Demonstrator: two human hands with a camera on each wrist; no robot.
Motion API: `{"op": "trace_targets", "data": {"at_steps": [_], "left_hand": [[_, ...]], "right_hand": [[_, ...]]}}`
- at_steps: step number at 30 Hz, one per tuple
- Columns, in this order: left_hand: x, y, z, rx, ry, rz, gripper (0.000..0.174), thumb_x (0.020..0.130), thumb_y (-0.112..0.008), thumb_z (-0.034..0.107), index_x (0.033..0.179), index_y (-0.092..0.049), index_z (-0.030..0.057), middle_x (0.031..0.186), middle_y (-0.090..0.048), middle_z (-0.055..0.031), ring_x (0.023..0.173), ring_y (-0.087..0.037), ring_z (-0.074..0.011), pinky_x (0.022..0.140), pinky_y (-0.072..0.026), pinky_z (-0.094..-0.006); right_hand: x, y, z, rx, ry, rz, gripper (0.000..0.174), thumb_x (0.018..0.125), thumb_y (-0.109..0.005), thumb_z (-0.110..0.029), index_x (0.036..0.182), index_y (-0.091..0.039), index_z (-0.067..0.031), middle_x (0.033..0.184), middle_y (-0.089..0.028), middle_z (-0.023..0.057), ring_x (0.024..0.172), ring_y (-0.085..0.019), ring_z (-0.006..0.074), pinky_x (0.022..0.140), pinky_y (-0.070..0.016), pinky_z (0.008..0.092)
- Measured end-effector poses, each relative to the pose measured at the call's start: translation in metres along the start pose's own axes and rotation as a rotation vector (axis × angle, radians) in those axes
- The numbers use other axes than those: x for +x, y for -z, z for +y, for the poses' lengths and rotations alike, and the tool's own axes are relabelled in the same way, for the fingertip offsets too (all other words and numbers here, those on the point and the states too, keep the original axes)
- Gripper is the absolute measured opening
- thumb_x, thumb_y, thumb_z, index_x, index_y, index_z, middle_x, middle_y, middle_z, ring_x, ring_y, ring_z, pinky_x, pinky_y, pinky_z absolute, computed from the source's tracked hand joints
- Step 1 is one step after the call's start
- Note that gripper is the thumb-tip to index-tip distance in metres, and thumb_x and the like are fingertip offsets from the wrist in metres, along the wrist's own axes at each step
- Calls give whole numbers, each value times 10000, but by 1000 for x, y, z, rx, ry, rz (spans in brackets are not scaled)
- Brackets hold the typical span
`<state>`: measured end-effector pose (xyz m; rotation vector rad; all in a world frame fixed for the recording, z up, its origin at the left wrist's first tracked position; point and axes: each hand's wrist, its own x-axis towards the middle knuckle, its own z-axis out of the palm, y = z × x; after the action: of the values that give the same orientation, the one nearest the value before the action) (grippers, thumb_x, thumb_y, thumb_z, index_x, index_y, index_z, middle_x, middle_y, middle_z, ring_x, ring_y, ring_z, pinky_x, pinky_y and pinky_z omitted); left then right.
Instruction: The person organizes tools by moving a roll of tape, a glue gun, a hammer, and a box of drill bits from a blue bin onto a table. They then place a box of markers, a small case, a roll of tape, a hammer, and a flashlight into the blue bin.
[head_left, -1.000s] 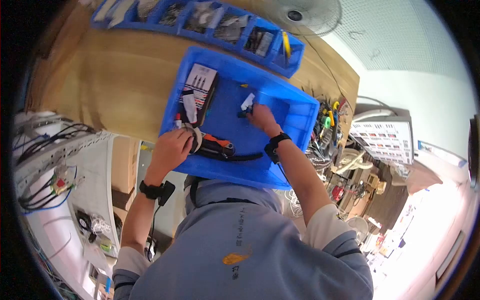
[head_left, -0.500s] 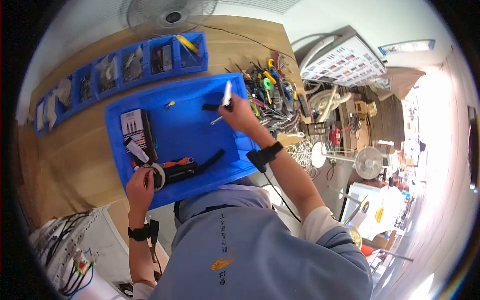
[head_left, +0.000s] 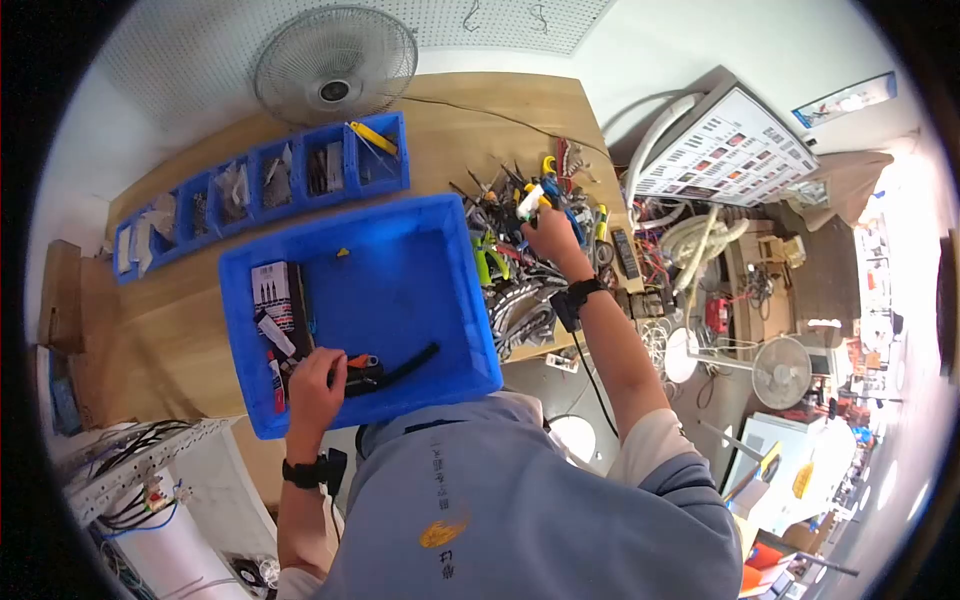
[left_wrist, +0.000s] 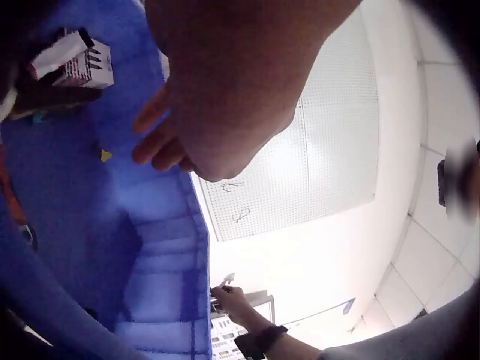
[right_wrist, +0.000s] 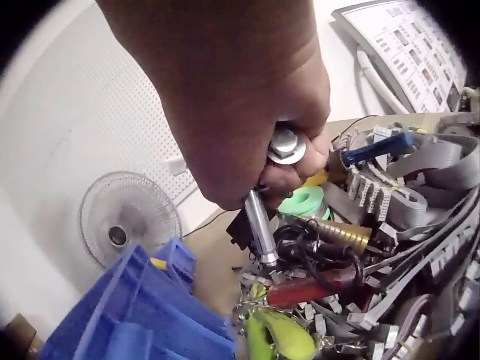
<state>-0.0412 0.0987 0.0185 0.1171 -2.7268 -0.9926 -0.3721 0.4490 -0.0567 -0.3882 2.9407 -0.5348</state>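
My right hand (head_left: 555, 240) is over the tool pile (head_left: 505, 215) beside the bin, gripping a small bundle. In the right wrist view, a bolt head with a washer (right_wrist: 285, 146) and a metal bolt sleeve (right_wrist: 261, 229) stick out of the fist. A white piece (head_left: 531, 203) shows at its fingers in the head view. My left hand (head_left: 318, 388) hovers at the near left of the blue bin (head_left: 350, 222), its fingers relaxed and holding nothing in the left wrist view. Close to it lie an orange-and-black tool (head_left: 362, 361), a white tube (head_left: 275, 335) and a black hose (head_left: 412, 364).
A marker box (head_left: 272, 287) and a small yellow piece (head_left: 343, 252) lie in the bin. Behind it runs a row of blue compartments (head_left: 255, 190), with a fan (head_left: 335, 65) at the back. Green-handled pliers (right_wrist: 281, 334) and grey ribbon cables (right_wrist: 442, 217) crowd the right side.
My right hand has lifted the bundle from the bin floor and carried it right, over the tool pile. My left hand has stayed near the bin's left front. The head view has turned rightward.
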Motion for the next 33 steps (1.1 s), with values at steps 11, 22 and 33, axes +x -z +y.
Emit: {"op": "trace_targets", "data": {"at_steps": [11, 22, 33], "left_hand": [[-2, -48, 89, 115, 180, -30, 85, 895, -652, 59, 963, -656, 8, 888, -666, -150, 800, -648, -358, 698, -507, -413], [11, -73, 123, 122, 183, 29, 81, 884, -665, 62, 950, -661, 15, 885, -664, -147, 796, -646, -354, 696, -501, -416], [18, -76, 128, 143, 154, -3, 102, 883, -673, 82, 946, -661, 1, 886, -661, -146, 819, -646, -361, 717, -507, -425]], "right_hand": [[36, -44, -16, -95, 298, -17, 345, 838, -701, -217, 1067, -524, -28, 1080, -551, 197, 792, -672, 399, 661, -555, 485], [27, -28, -1, 183, 327, -88, 611, 780, -807, -223, 1230, -461, 3, 1205, -489, 243, 985, -624, 449, 787, -555, 477], [6, -21, 20, 386, 289, -53, 661, 742, -776, -60, 1310, -442, -3, 1340, -416, 247, 1038, -604, 462, 853, -545, 486]]}}
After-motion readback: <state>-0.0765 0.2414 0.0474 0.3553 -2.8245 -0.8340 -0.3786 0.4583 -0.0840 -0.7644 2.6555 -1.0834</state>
